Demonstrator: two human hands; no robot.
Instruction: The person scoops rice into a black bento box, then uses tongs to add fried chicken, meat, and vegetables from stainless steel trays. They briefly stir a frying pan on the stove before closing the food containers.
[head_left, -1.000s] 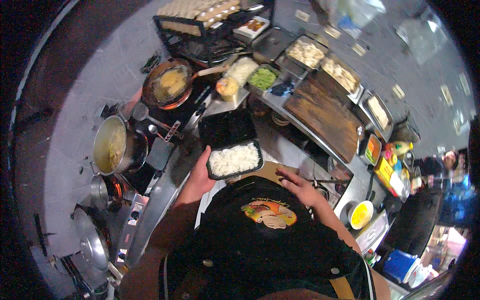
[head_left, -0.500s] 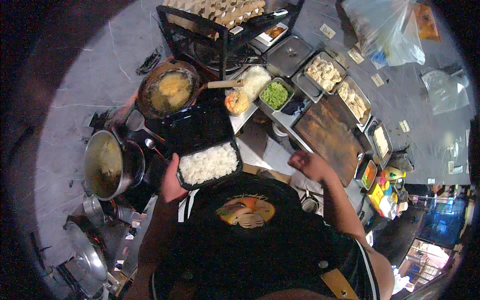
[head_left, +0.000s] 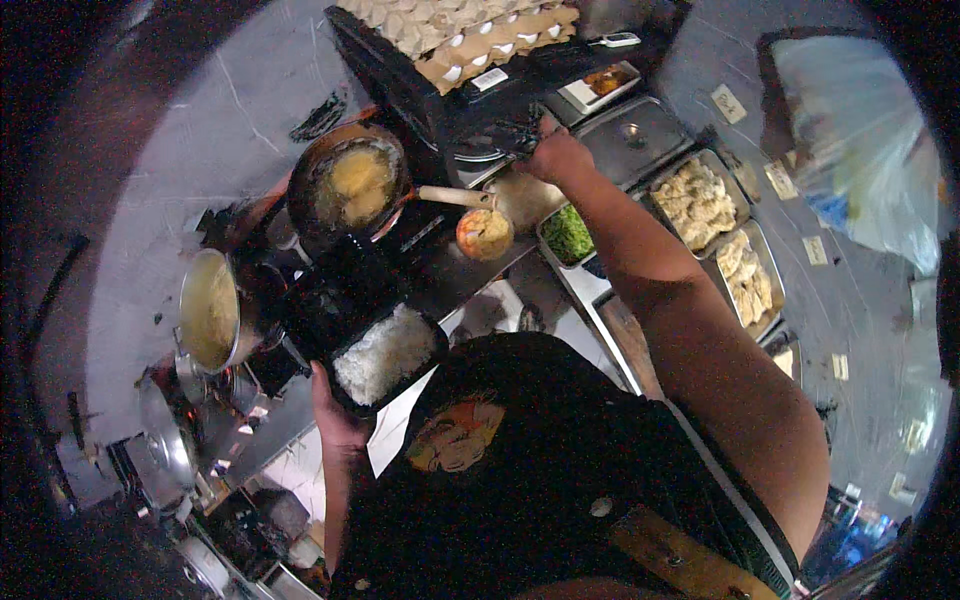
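White rice already fills one compartment of the black container (head_left: 375, 345), gripped from beneath by the left hand (head_left: 340, 425); its other compartment looks empty. Beyond the container, the right hand (head_left: 553, 155) closes on a dark utensil near the egg trays (head_left: 470, 35), above the frying pan (head_left: 350, 185)

We log: tray (head_left: 345, 310) black | rice (head_left: 385, 352) white | pan contents (head_left: 352, 183) yellow | chopped greens (head_left: 567, 233) green | egg cartons (head_left: 470, 30) tan
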